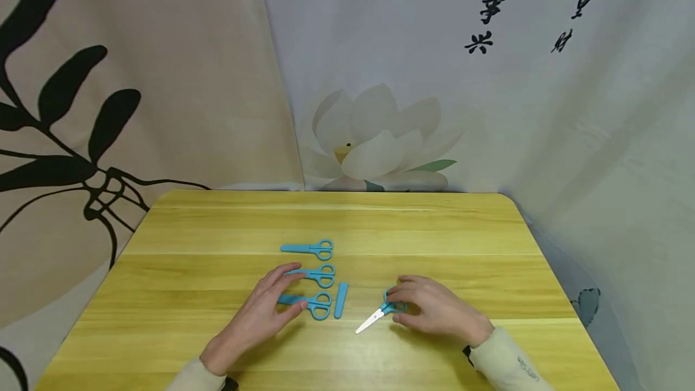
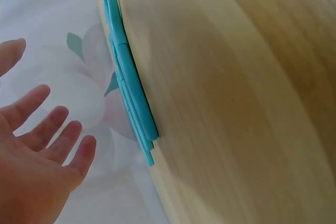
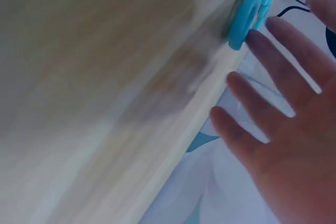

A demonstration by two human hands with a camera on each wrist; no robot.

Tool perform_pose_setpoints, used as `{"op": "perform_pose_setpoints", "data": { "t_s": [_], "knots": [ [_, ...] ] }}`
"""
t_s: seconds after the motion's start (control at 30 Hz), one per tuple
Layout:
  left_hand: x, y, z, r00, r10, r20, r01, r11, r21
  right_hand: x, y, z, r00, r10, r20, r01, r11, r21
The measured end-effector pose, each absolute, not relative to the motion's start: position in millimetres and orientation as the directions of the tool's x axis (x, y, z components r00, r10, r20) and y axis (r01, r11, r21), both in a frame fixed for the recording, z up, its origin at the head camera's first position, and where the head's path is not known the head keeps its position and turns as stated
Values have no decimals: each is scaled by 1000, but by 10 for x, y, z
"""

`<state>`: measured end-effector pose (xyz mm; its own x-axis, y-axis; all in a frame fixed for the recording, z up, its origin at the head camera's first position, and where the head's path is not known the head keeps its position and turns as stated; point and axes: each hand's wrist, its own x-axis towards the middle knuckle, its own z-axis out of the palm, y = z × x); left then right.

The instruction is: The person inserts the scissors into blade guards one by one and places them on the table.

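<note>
Three pairs of blue scissors lie in a column, handles to the right: a far pair in its blade cover [image 1: 298, 248], a middle pair [image 1: 327, 273] and a near pair [image 1: 320, 306]. My left hand [image 1: 265, 308] hovers over the left parts of the middle and near pairs, fingers spread, hiding some of them. To the right, scissors with a bare silver blade [image 1: 371, 320] point toward the lower left. My right hand [image 1: 431, 308] is at their blue handles, fingertips right at the loops; in the right wrist view its fingers [image 3: 273, 66] are extended and apart.
A loose blue blade cover [image 1: 341, 300] lies between the column and the bare-bladed scissors. All of it rests on a wooden table [image 1: 434, 222] with rounded far corners. Behind stands a printed curtain [image 1: 374, 29] with a flower, leaves and characters.
</note>
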<state>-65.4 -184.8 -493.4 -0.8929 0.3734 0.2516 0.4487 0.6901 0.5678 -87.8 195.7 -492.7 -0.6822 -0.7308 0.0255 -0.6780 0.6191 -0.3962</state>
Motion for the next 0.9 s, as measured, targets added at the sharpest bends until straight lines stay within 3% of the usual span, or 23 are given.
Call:
{"op": "perform_pose_setpoints", "data": {
  "t_s": [0.3, 0.63, 0.9],
  "knots": [
    [-637, -1822, -4924, -891, 384, 243, 451, 685, 572, -1016, 1914, -5018, -602, -796, 58, -726, 515, -455],
    [-617, -1629, -4869, -868, 455, 197, 479, 666, 573, -1056, 1874, -5079, -591, -802, 92, -756, 511, -409],
    [-667, -1398, -4885, -812, 556, 179, 567, 677, 470, -1002, 1998, -5021, -702, -696, 152, -689, 610, -391]
  ]
}}
